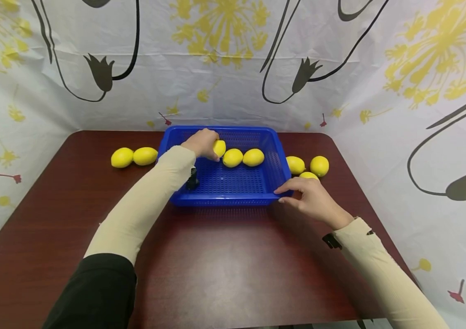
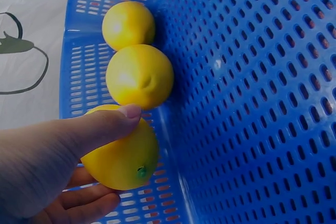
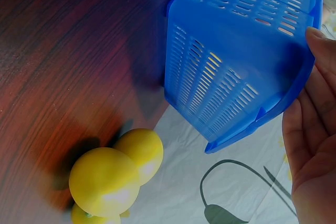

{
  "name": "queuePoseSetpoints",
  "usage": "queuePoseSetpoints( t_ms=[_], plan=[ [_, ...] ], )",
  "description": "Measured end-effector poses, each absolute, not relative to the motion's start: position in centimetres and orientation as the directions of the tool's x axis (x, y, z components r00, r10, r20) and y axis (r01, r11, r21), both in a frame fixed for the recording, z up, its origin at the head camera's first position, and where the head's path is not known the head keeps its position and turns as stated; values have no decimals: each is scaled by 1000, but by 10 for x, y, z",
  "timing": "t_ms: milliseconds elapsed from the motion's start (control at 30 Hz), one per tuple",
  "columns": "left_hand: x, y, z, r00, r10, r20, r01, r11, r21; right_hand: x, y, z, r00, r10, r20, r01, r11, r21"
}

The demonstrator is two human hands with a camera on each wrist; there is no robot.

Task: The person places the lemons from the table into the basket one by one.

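My left hand [image 1: 202,142] reaches into a blue perforated plastic basket [image 1: 228,200] and grips a lemon [image 2: 128,156], thumb on top and fingers curled beneath. Two more lemons sit beside it along the basket's back wall, a nearer lemon [image 1: 233,158] and a farther lemon [image 1: 253,157]. At the basket's front right corner, my right hand [image 1: 310,197] pinches the rim between thumb and fingers. The right wrist view shows the thumb [image 3: 321,43] over the rim and the fingers along its outer side.
Left of the basket, a pair of lemons [image 1: 134,156] lies on the dark wooden table [image 1: 224,265]. Right of it are three lemons, among them one lemon [image 1: 319,166] at the outer side. A patterned white cloth [image 1: 233,91] hangs behind and beside the table.
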State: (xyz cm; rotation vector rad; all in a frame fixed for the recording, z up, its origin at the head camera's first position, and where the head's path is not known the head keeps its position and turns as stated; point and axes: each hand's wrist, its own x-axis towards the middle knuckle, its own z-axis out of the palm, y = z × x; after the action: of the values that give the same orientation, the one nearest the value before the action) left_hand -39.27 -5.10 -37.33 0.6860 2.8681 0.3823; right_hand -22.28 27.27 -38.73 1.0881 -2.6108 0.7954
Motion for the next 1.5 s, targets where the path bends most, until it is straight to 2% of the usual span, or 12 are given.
queuePoseSetpoints(
  t_ms=[333,1500],
  plan=[
    [-393,-47,-380,-889,448,-89,418,876,240,-222,273,-387,-707,-597,380,-707,584,-399],
    [-386,-41,-388,-894,426,-139,389,892,229,-220,272,-385,-715,-594,370,-699,586,-410]
  ],
)
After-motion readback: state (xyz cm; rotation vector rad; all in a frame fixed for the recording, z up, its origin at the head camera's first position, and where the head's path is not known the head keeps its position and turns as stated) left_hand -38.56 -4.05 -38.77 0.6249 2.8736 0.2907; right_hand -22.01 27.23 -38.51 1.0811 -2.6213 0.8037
